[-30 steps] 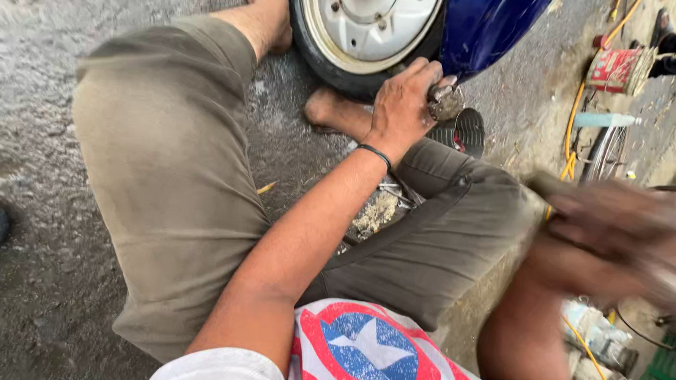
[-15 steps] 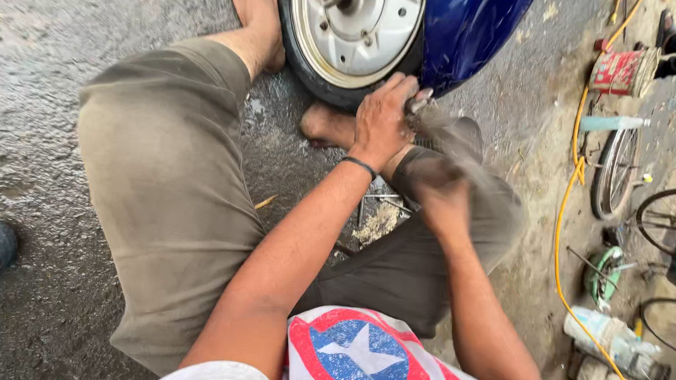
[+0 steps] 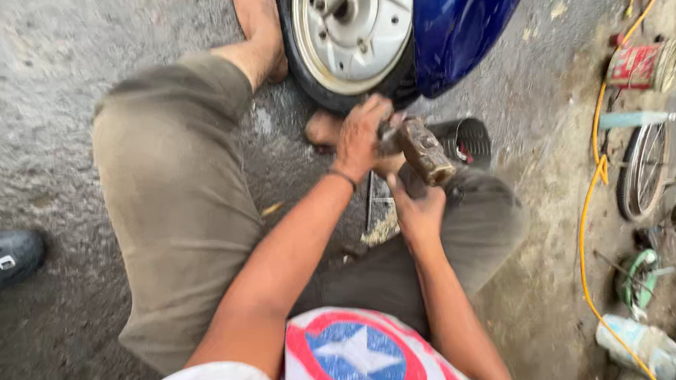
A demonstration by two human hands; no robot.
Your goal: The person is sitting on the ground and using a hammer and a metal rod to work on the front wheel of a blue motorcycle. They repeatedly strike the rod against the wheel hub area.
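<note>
While the person sits on the rough grey ground with the knees spread wide, a dark shoe (image 3: 7, 258) of somebody else shows at the far left edge, well apart from the work. Next comes the person's bent leg in olive trousers (image 3: 175, 205), and its bare foot (image 3: 261, 30) rests against the black tyre of the wheel (image 3: 350, 37), which has a pale metal hub and stands at the top of the view. The left hand (image 3: 360, 136) is placed just under this tyre; its fingers are curled closed around something small and dark at the tyre's lower edge, but what exactly it grips cannot be told. A thin dark band sits on this wrist. Just to the right, the hammer (image 3: 421, 150) lies tilted, its rusty brown head touching or almost touching the left hand. The right hand (image 3: 419, 209) is below it, fingers wrapped around the handle, so this hand is closed on the hammer. Behind the hammer a black ribbed tube (image 3: 469, 140) lies on the ground, and above it is the blue body panel (image 3: 460, 25) of the vehicle. Further right a yellow hose (image 3: 589, 202) runs along the dirty floor, near a red can (image 3: 636, 64) and a bicycle wheel (image 3: 645, 170).
</note>
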